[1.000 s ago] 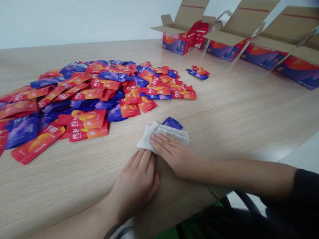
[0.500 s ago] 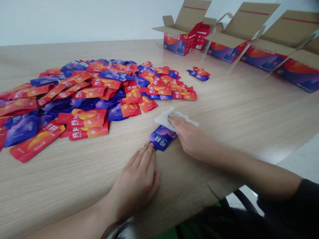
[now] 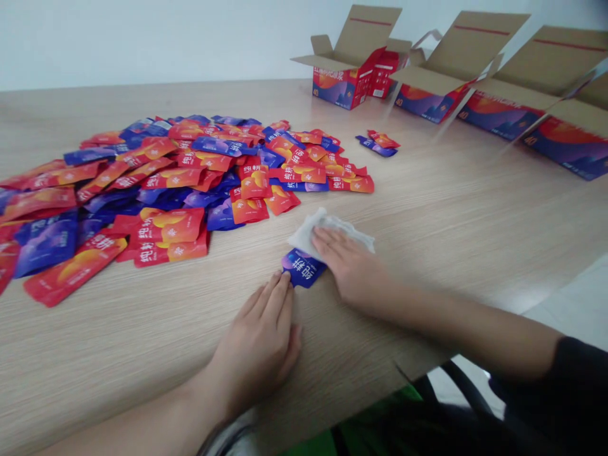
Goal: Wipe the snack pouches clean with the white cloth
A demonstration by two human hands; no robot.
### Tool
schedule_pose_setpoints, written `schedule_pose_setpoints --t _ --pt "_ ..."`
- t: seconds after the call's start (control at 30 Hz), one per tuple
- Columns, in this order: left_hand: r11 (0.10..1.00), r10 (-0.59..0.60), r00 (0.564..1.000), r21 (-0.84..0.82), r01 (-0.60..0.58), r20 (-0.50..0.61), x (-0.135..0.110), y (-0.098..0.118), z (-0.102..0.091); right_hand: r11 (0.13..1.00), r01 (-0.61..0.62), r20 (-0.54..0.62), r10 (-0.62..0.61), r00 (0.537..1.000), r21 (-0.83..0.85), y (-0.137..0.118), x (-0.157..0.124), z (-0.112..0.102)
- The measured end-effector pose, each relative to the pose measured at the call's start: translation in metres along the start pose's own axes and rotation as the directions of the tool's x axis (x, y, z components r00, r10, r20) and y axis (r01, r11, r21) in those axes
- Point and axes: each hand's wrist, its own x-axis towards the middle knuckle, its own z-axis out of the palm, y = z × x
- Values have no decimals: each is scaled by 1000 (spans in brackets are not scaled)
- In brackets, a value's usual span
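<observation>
A blue pouch [image 3: 303, 268] with white lettering lies flat on the table, its upper right part covered by a crumpled white wipe [image 3: 304, 235]. My right hand [image 3: 349, 259] holds this wipe under its fingers and presses it down on the pouch. With fingers stretched out and side by side, my left hand [image 3: 263, 332] rests its fingertips on the pouch's lower left end. To the left spreads a large heap of red pouches [image 3: 168, 228] and blue pouches [image 3: 47, 244].
Open cardboard boxes stand along the back right, among them a red and blue box [image 3: 332, 85] and another box [image 3: 422, 101]. A few loose pouches [image 3: 377, 145] lie before them. The wooden table [image 3: 451, 209] has its near edge at lower right.
My right hand has slid the wipe slightly left and down, covering more of the blue pouch. My left hand has stayed at the pouch's end. The view has shifted a little.
</observation>
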Motion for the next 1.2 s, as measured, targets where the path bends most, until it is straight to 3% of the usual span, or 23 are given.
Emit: schedule_pose_setpoints --t 0.07,0.13,0.3,0.33,0.5,0.53,0.67,0.7,0.73,0.83,0.9,1.07,1.13,1.2 --pt "1000 -7 1000 -27 7 -5 1 0 0 986 163 23 -163 986 27 -9 -2 4" --pt "999 -8 1000 -42 8 -9 1 0 -1 974 219 37 -221 975 55 -10 -2 5" --pt "1000 10 1000 -12 -10 13 0 0 0 997 -82 -9 82 997 -11 9 2 0" --pt "1000 9 1000 -13 -9 13 0 0 0 997 -77 -16 77 997 -23 8 2 1" --pt "998 -11 1000 -56 11 1 1 0 -1 972 229 45 -232 972 58 -9 0 3" --pt "998 -10 1000 -56 10 2 0 0 -1 975 213 57 -217 974 70 -6 0 1" --pt "1000 9 1000 -27 -8 8 0 0 -1 996 -87 11 87 996 18 11 2 -1" --pt "1000 6 1000 -24 -6 8 0 0 -1 993 -115 -9 115 993 3 11 2 0" --pt "1000 2 1000 -23 -2 6 0 0 -1 996 -91 -17 91 996 -5 8 0 3" --pt "999 -15 1000 -46 15 0 1 0 -1 991 133 8 -133 991 6 -9 -4 9" --pt "998 -14 1000 -56 14 -3 2 0 -2 980 199 30 -200 979 32 -11 -5 9" --pt "999 12 1000 -35 -12 -2 3 -1 -2 995 -98 -8 98 995 7 16 3 2" --pt "999 10 1000 -39 -10 3 2 -1 -2 997 -78 -24 78 997 2 13 4 5" --pt "999 1 1000 -45 -1 -3 1 -1 -2 998 60 -7 -59 998 18 1 4 9"
